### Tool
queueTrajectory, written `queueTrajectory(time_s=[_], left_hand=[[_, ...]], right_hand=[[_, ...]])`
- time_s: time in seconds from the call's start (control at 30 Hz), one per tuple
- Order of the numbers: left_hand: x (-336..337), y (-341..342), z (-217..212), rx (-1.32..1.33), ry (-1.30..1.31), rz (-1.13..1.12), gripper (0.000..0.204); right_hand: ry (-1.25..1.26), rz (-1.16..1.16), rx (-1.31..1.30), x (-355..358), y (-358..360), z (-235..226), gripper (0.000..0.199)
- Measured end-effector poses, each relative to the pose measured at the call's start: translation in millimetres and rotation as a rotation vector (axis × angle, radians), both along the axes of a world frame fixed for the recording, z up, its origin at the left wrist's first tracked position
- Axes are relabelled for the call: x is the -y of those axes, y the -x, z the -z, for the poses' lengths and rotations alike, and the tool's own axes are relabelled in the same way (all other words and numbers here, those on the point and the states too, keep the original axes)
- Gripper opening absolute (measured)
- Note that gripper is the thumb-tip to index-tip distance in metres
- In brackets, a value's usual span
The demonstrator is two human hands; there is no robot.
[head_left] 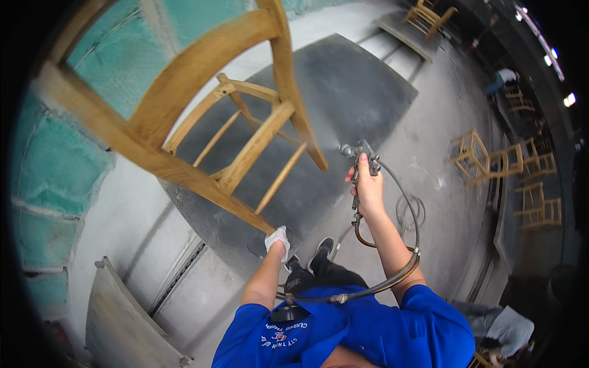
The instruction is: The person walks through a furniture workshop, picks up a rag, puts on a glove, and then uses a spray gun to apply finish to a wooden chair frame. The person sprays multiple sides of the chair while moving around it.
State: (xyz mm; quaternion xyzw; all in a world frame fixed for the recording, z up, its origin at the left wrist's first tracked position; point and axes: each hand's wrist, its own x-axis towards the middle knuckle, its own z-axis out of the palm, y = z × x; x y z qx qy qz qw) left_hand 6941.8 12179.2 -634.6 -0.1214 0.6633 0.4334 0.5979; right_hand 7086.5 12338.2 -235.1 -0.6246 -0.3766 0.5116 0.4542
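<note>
My left hand point(278, 246), covered by a white cloth or glove, grips the lower end of a bare wooden chair frame point(257, 147). The chair is tilted and raised at the left, its seat opening showing no panel. In my right hand point(369, 191) is a metal spray gun point(362, 151), its nozzle pointing left toward the chair. A faint mist shows in front of the nozzle. A grey hose point(418, 221) and a brownish hose point(363, 240) run from the gun past my right forearm.
Beneath the chair lies a dark flat board point(362, 80). A coiled hose point(410, 211) rests on the floor to the right. Several wooden chairs point(471, 156) stand farther right. A curved panel point(116, 313) leans at the lower left. Two other people point(512, 328) are on the right.
</note>
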Motion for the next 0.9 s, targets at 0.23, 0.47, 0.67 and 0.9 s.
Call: queueTrajectory(time_s=[0.23, 0.47, 0.67, 0.9], left_hand=[[-13.9, -1.3, -49.3, -0.129, 0.094, -0.136, 0.036], [-49.1, 11.3, -15.8, -0.393, 0.128, -0.116, 0.043], [-84.9, 43.6, 78.8, -0.399, 0.137, -0.132, 0.05], [-121.1, 64.4, 104.2, -0.225, 0.587, 0.112, 0.058]], right_hand=[[0.183, 0.137, 0.119, 24.1, -77.4, 84.7, 0.035], [0.277, 0.133, 0.122, 30.4, -123.7, 119.3, 0.04], [0.362, 0.276, 0.119, 66.1, -171.2, 149.0, 0.044], [0.386, 0.416, -0.025, 75.0, -236.8, 144.1, 0.036]])
